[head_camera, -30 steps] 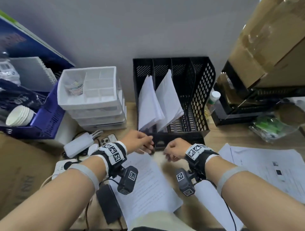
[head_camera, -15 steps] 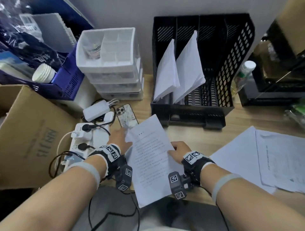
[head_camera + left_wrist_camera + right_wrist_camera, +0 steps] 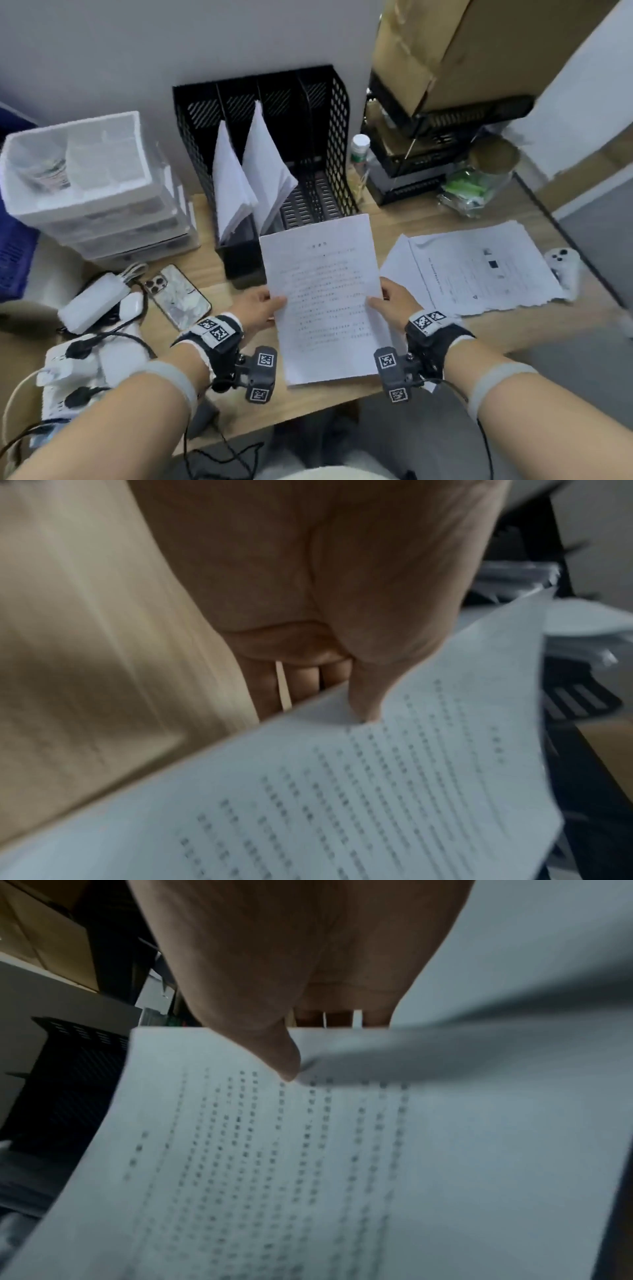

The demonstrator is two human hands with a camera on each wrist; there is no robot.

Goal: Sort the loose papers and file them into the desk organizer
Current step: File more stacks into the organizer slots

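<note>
A printed sheet (image 3: 325, 294) is held up above the desk in front of the black mesh desk organizer (image 3: 337, 137). My left hand (image 3: 262, 306) pinches its left edge, thumb on top (image 3: 365, 696). My right hand (image 3: 394, 303) pinches its right edge the same way (image 3: 284, 1056). The printed sheet (image 3: 377, 791) fills both wrist views (image 3: 308, 1164). Two of the organizer's left slots hold leaning white papers (image 3: 253, 174); its right slots look empty. A stack of loose papers (image 3: 479, 270) lies on the desk to the right.
White stacked drawer trays (image 3: 85, 178) stand at the left. A phone (image 3: 176, 296), chargers and a power strip (image 3: 82, 363) lie at the front left. Cardboard boxes (image 3: 445, 44), black trays and a small bottle (image 3: 359, 147) crowd the back right. A white controller (image 3: 563, 263) sits at the far right.
Both hands drew back from the organizer's front to a sheet on the desk, took hold of its sides and lifted it up toward the organizer.
</note>
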